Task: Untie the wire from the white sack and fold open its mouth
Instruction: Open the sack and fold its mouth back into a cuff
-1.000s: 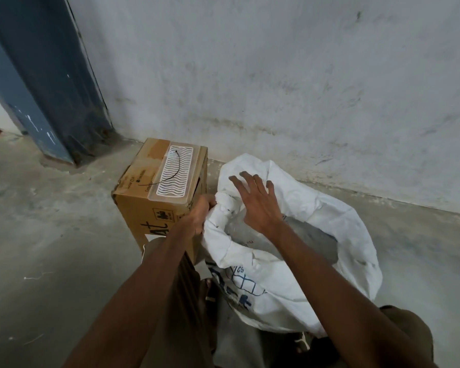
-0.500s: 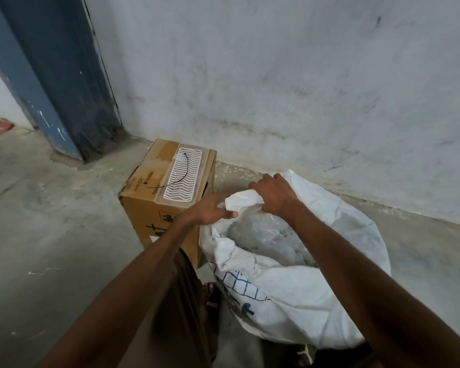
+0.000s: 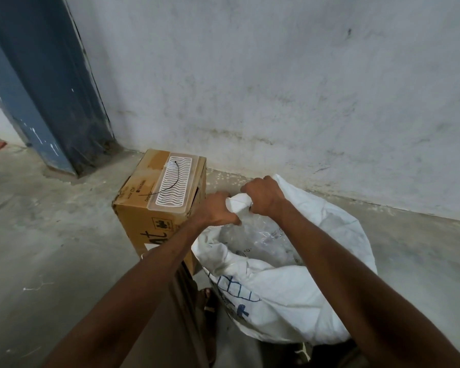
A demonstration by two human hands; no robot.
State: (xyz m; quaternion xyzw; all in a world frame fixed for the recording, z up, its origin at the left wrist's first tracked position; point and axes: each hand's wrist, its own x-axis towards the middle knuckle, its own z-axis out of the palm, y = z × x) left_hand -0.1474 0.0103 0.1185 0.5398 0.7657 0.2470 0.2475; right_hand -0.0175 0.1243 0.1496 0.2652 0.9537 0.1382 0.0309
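Note:
The white sack (image 3: 284, 296) with blue print stands open on the floor at lower right, with clear plastic (image 3: 260, 237) showing inside its mouth. My left hand (image 3: 217, 209) and my right hand (image 3: 263, 195) are side by side, both gripping the same bunched piece of the sack's far-left rim (image 3: 238, 204). A thin black wire (image 3: 170, 181) lies loose on top of the cardboard box, apart from the sack.
A brown cardboard box (image 3: 144, 221) with a white patterned label stands right against the sack's left side. A grey wall (image 3: 276, 88) runs close behind. A blue pillar (image 3: 45, 83) stands at the back left. Bare concrete floor (image 3: 51, 248) stretches to the left.
My right hand went from flat and open over the sack's mouth to a fist on the rim. Both hands have drawn closer together on the rim's far-left fold.

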